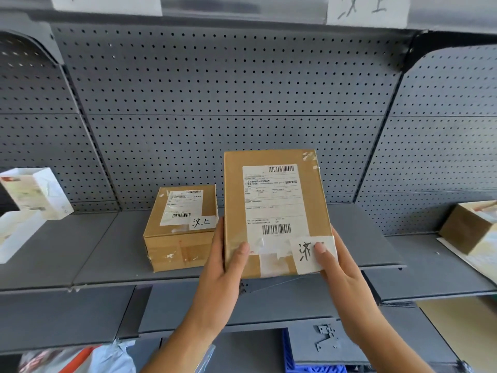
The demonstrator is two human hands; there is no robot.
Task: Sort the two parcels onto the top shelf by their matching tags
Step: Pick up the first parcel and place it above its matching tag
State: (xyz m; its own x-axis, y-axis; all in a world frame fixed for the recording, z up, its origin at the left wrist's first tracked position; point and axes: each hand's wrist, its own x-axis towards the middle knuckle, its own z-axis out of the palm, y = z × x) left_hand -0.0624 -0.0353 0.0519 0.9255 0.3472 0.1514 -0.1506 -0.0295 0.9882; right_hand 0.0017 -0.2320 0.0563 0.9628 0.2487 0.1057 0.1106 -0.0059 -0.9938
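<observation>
I hold a flat brown parcel (277, 211) tilted up over the grey middle shelf (107, 254), its shipping label facing me. My left hand (226, 267) grips its lower left edge and my right hand (336, 267) grips its lower right corner. The right thumb partly covers a handwritten white tag (309, 255). A smaller brown parcel (180, 230) lies on the shelf just left of it, with a handwritten tag (202, 222) on its top. Two paper tags, one at the left (107, 4) and one at the right (368, 9), hang on the front edge of the shelf above.
White boxes (35, 195) stand at the left end of the shelf. A brown box (470, 227) on papers sits at the right end. Lower down are a blue crate (309, 364), metal brackets (326, 337) and plastic-wrapped packages (80, 359). Grey pegboard (228, 90) backs the shelves.
</observation>
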